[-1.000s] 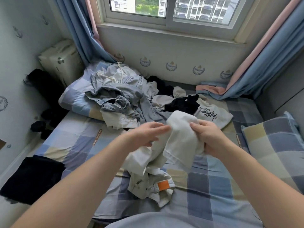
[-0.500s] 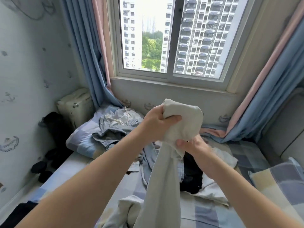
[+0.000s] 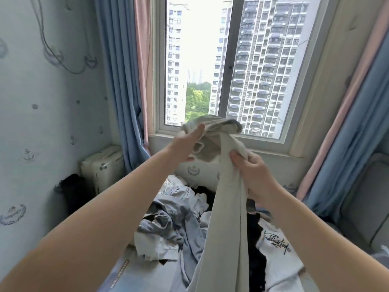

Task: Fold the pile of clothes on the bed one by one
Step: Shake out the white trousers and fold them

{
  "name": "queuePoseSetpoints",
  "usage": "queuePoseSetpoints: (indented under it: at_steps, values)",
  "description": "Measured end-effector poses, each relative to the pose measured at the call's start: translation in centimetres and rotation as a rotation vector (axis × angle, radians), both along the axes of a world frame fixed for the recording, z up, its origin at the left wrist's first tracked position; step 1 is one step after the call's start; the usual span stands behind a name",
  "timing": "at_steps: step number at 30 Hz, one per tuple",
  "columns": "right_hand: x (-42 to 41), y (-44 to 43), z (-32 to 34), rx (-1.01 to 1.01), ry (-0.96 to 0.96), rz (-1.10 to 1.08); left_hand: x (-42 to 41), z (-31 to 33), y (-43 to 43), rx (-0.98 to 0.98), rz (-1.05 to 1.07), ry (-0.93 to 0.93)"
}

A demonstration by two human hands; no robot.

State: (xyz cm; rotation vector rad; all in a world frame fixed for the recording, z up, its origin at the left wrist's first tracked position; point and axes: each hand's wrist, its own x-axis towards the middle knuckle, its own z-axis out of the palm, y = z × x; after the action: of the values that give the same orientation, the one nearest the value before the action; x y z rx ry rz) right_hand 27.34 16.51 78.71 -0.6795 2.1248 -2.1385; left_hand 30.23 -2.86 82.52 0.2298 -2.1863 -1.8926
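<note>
Since the earlier frame the garment (image 3: pixel 227 207) has risen and the left hand (image 3: pixel 185 146) has unclenched; its fingers (image 3: pixel 199 131) now lie straight against the bunched top. Right hand (image 3: pixel 252 171) is clamped on the hanging length just below. Advised: find the hem, shake flat before folding. Pile (image 3: pixel 174 224) lies on the bed (image 3: pixel 120 279) well below the fingers. Suitcase (image 3: pixel 101 165), left of them, is closed; contents unseen.

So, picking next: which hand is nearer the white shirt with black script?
Right. The right hand grips the beige garment above the white shirt; the left hand is higher and further left.
</note>
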Motion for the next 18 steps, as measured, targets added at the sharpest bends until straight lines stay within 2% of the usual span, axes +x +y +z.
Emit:
queuePoseSetpoints:
  at_steps: [4,7,9,12,15,18]
  values:
    - [-1.3,-0.6,3.5,-0.046,0.01,-0.061,1.1,-3.4,1.4,0.038,-0.229,-0.146]
    - [-1.7,-1.1,5.4,-0.064,0.056,-0.108,1.8,-6.7,2.9,-0.098,-0.448,-0.178]
    - [-1.9,-1.2,5.7,-0.046,0.082,-0.11,1.9,-8.7,3.7,-0.213,-0.36,-0.109]
    - [-2.6,-0.7,4.3,0.099,0.052,-0.094,1.9,-10.4,3.5,-0.233,-0.173,0.003]
    - [-1.5,0.4,0.2,0.266,-0.092,0.045,2.5,-10.7,2.9,-0.107,-0.047,0.095]
    - [1.2,0.9,-7.0,0.353,-0.219,0.151,3.0,-9.8,3.1,0.062,0.049,0.167]
